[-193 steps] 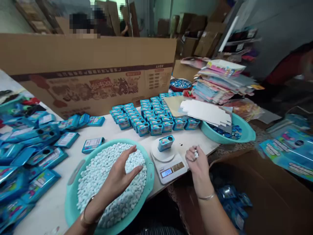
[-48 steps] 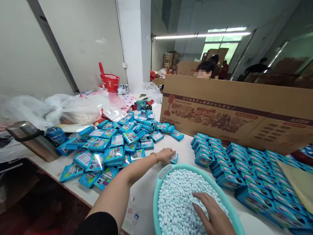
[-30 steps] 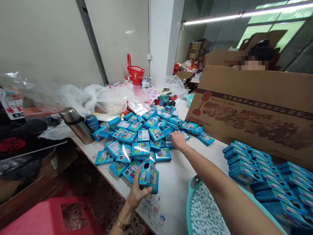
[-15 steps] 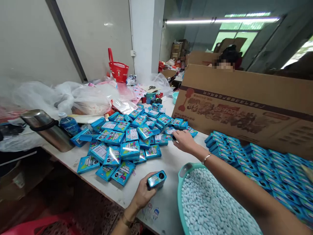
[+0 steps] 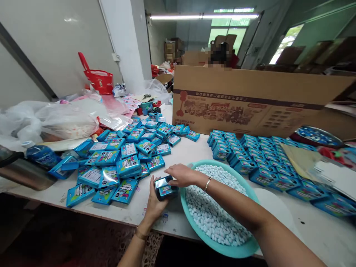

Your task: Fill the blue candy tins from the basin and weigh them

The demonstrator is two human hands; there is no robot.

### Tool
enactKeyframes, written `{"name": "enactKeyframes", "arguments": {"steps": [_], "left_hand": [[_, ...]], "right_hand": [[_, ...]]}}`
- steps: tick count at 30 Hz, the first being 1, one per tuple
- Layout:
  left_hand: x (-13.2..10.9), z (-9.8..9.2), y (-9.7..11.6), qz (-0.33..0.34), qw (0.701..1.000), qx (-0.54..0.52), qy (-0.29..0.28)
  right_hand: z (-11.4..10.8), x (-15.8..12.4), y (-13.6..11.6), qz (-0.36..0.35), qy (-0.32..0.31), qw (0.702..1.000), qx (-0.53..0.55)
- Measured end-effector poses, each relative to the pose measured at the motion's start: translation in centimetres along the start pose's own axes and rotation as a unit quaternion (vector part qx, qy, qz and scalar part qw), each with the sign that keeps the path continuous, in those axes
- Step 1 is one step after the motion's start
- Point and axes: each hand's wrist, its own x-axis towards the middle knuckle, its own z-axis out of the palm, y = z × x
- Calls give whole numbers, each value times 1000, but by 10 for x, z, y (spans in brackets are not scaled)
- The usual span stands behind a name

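My left hand [image 5: 156,202] is wrapped round a small blue candy box [image 5: 167,191], held upright over the table's front part. A second blue candy box [image 5: 162,182] stands against it, its shiny top showing. My right hand [image 5: 180,176] reaches across the bowl, with its fingers closed at the top of this second box; part of the grip is hidden. Just right of both hands is a turquoise bowl [image 5: 191,229] of small pale blue candies [image 5: 217,207]. Left of them lies a loose heap of blue candy boxes [image 5: 129,163], printed with colourful lettering.
Rows of upright blue boxes [image 5: 250,155] stand at the right before a big carton [image 5: 217,87]. A steel flask [image 5: 30,172], a blue bottle [image 5: 41,154] and plastic bags [image 5: 69,118] occupy the left. A person's head [image 5: 219,55] shows behind the carton.
My right hand has come back from the heap to my left hand, and a second box is now beside the first. The view has swung right, showing more of the standing rows.
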Motion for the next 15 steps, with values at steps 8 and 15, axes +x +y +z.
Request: {"name": "enactKeyframes", "arguments": {"steps": [8,15], "left_hand": [[2,8,0,-45,999,6,14],[11,26,76,89,981,-4,170]], "right_hand": [[32,-145,46,185,76,976,82],[65,-158,26,190,57,980,18]]}}
